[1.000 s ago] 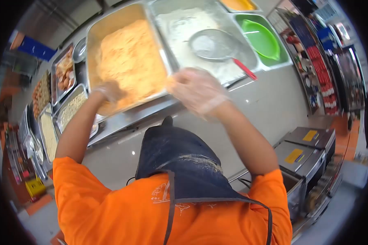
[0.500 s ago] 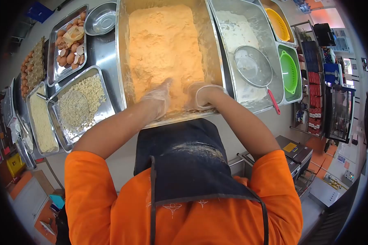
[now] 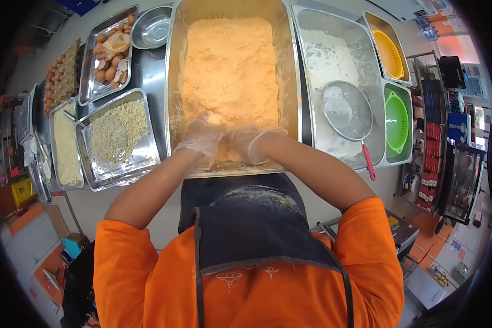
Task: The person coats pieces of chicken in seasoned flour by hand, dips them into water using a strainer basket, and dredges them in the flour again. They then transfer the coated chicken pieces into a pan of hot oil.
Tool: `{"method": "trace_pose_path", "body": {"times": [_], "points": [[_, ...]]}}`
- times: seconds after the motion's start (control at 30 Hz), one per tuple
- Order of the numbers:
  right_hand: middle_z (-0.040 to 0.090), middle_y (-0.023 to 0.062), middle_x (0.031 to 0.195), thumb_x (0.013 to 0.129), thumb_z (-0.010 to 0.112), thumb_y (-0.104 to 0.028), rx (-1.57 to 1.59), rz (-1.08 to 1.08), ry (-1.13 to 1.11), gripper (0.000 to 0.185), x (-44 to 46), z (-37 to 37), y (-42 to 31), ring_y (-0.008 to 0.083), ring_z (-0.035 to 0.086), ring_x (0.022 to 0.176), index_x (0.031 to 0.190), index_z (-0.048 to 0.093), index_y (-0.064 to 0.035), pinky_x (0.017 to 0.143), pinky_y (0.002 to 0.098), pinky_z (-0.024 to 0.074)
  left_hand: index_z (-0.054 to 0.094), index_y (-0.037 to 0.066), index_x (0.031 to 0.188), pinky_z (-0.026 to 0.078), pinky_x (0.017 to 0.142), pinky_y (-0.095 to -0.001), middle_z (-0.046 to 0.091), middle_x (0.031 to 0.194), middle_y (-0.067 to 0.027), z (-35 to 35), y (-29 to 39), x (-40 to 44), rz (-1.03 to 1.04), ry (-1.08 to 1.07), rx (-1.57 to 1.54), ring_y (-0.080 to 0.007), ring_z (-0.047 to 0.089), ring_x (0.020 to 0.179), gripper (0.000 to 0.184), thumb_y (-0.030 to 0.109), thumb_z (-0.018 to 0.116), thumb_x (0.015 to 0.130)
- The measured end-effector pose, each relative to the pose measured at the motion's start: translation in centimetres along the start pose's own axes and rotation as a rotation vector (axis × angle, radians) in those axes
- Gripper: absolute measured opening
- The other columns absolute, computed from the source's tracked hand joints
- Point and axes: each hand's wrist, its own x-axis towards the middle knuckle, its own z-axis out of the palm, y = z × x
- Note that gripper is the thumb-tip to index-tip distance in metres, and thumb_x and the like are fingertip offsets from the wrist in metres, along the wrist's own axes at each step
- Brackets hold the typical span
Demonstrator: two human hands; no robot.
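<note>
A broad slab of soft orange-yellow dough (image 3: pixel 229 65) fills much of a deep metal tray (image 3: pixel 288 82) in front of me. At its near end, my left hand (image 3: pixel 201 136), in a clear plastic glove, touches the dough. Close beside it is my right hand (image 3: pixel 251 143), also gloved, against the same near edge. The fingers of both hands are blurred and partly hidden, so their grip does not show. A small raised lump of dough stands just beyond the left fingers.
On the right, a sieve (image 3: pixel 347 112) with a red handle rests over a floury tray (image 3: pixel 303 44), near green (image 3: pixel 396 123) and yellow (image 3: pixel 387 54) baskets. Leftward are a tray of brown eggshells (image 3: pixel 110 71), a steel bowl (image 3: pixel 152 26) and a tray of pale crumbs (image 3: pixel 117 131).
My hands have drawn closer together at the dough's near end, the right one moving leftward. The dough by the left fingers is now raised in a lump. The whole view has shifted slightly.
</note>
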Motion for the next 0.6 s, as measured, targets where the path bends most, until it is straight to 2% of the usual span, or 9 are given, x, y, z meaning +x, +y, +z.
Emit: {"method": "trace_pose_path", "body": {"times": [0.07, 0.13, 0.23, 0.27, 0.33, 0.43, 0.5, 0.57, 0.6], "points": [[0.066, 0.0214, 0.107, 0.082, 0.057, 0.000, 0.050, -0.069, 0.002, 0.039, -0.9, -0.4, 0.5, 0.0364, 0.066, 0.100, 0.120, 0.061, 0.0036, 0.081, 0.0407, 0.0540, 0.048, -0.005, 0.133, 0.048, 0.085, -0.0302, 0.064, 0.115, -0.0164, 0.7, -1.8, 1.2, 0.070, 0.089, 0.045, -0.0233, 0.062, 0.101, 0.077, 0.036, 0.077, 0.075], [0.064, 0.0207, 0.109, 0.083, 0.053, -0.001, 0.181, 0.079, -0.019, 0.049, -4.5, -3.0, -0.4, 0.0367, 0.063, 0.104, 0.132, 0.051, 0.0028, 0.085, 0.0405, 0.0526, 0.054, -0.004, 0.128, 0.050, 0.080, -0.0304, 0.067, 0.107, -0.0142, 1.1, -3.8, 2.7, 0.143, 0.170, 0.092, -0.0221, 0.063, 0.093, 0.069, 0.033, 0.077, 0.075], [0.060, 0.0257, 0.112, 0.087, 0.056, -0.010, 0.304, 0.271, 0.268, 0.059, -5.9, -2.1, -0.2, 0.0414, 0.062, 0.101, 0.143, 0.038, -0.0076, 0.083, 0.0453, 0.0519, 0.058, -0.002, 0.120, 0.049, 0.080, -0.0293, 0.067, 0.103, -0.0127, 0.9, -3.9, 2.5, 0.182, -0.034, -0.085, -0.0186, 0.062, 0.092, 0.058, 0.031, 0.075, 0.076], [0.060, 0.0257, 0.112, 0.087, 0.056, -0.010, 0.297, 0.268, 0.270, 0.059, -5.3, -1.4, -0.1, 0.0414, 0.062, 0.101, 0.143, 0.038, -0.0076, 0.083, 0.0453, 0.0519, 0.058, -0.002, 0.118, 0.049, 0.078, -0.0294, 0.067, 0.099, -0.0112, 0.7, -2.2, 0.9, 0.136, -0.057, -0.139, -0.0174, 0.061, 0.089, 0.054, 0.029, 0.073, 0.077], [0.054, 0.0248, 0.124, 0.087, 0.050, -0.003, 0.293, 0.095, 0.559, 0.060, -2.9, 0.7, 0.2, 0.0365, 0.058, 0.113, 0.145, 0.034, -0.0037, 0.093, 0.0408, 0.0503, 0.059, -0.002, 0.116, 0.049, 0.076, -0.0295, 0.066, 0.095, -0.0098, 0.1, -0.4, -0.6, 0.091, -0.082, -0.194, -0.0161, 0.060, 0.087, 0.050, 0.027, 0.072, 0.078], [0.052, 0.0297, 0.123, 0.087, 0.053, -0.004, 0.338, 0.192, 0.568, 0.056, -0.4, 1.2, -0.4, 0.0371, 0.058, 0.114, 0.141, 0.040, -0.0053, 0.093, 0.0410, 0.0502, 0.060, -0.003, 0.109, 0.048, 0.074, -0.0322, 0.067, 0.094, -0.0124, -0.4, -0.2, -0.6, 0.148, -0.264, -0.211, -0.0197, 0.061, 0.084, 0.039, 0.021, 0.067, 0.079], [0.052, 0.0310, 0.121, 0.086, 0.053, -0.003, 0.295, 0.221, 0.511, 0.050, 0.1, 0.6, 0.0, 0.0373, 0.058, 0.112, 0.136, 0.045, -0.0052, 0.092, 0.0415, 0.0504, 0.060, 0.000, 0.108, 0.050, 0.077, -0.0377, 0.067, 0.096, -0.0177, -0.6, -2.3, 1.8, 0.454, -0.051, 0.177, -0.0289, 0.064, 0.089, 0.032, 0.018, 0.062, 0.081], [0.052, 0.0322, 0.119, 0.086, 0.054, -0.002, 0.263, 0.257, 0.457, 0.045, 1.0, 0.6, 1.1, 0.0376, 0.059, 0.110, 0.130, 0.050, -0.0050, 0.090, 0.0420, 0.0506, 0.059, 0.003, 0.116, 0.050, 0.087, -0.0415, 0.066, 0.104, -0.0227, -0.3, -4.2, 5.6, 0.541, 0.635, 0.558, -0.0376, 0.063, 0.102, 0.035, 0.018, 0.059, 0.084], [0.053, 0.0303, 0.118, 0.085, 0.054, -0.002, -0.113, 0.217, 0.351, 0.038, 1.9, 1.4, 2.3, 0.0369, 0.059, 0.108, 0.123, 0.053, -0.0052, 0.088, 0.0415, 0.0504, 0.059, 0.003, 0.116, 0.050, 0.087, -0.0415, 0.066, 0.104, -0.0227, -0.9, -3.6, 6.8, 0.535, 0.637, 0.558, -0.0376, 0.063, 0.102, 0.035, 0.018, 0.059, 0.084]]}}
